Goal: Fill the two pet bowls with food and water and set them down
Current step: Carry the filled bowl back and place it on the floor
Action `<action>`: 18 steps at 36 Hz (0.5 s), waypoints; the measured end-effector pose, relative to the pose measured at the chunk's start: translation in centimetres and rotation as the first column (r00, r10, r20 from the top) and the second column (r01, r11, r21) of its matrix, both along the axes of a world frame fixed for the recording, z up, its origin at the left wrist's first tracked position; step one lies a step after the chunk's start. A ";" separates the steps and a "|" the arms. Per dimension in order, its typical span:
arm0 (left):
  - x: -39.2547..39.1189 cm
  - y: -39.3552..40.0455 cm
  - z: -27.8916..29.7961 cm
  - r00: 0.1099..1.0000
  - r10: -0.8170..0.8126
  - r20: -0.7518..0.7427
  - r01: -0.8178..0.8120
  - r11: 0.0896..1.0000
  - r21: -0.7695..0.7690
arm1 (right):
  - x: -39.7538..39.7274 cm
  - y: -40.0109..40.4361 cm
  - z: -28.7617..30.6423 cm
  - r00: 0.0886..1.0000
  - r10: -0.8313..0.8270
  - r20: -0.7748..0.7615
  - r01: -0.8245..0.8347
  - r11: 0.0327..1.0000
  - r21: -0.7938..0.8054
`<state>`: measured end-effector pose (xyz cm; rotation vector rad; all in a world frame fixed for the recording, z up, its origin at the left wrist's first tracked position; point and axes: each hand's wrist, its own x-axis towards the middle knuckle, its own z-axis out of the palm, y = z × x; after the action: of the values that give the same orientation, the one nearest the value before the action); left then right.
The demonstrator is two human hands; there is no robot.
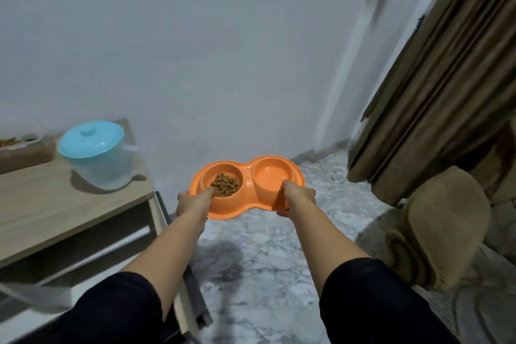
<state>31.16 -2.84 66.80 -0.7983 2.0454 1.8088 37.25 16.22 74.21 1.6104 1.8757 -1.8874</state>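
Both hands grip the orange double pet bowl (247,186), left hand (192,201) beside the kibble (225,185), right hand (297,198) beside the water (272,176); lower it level to avoid spilling.

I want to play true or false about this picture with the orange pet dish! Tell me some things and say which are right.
1. Both hands, left hand and right hand, hold the orange double bowl. True.
2. The kibble is in the right-side bowl. False: it lies in the left-side one; the right-side one looks to hold water.
3. The double bowl already sits on the floor. False: it is held up above the floor.
4. A jug with a blue lid stands on the wooden table. True.
5. The curtain is blue. False: it is brown.
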 end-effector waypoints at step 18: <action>-7.4 6.9 -4.6 0.950 0.311 0.010 -0.310 0.949 -0.053 | -14.1 7.8 -5.1 0.963 0.267 0.041 -0.267 0.964 -0.003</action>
<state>23.74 4.02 62.21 -1.2064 2.0535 1.9035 23.16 24.07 69.14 1.3055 1.9629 -1.7277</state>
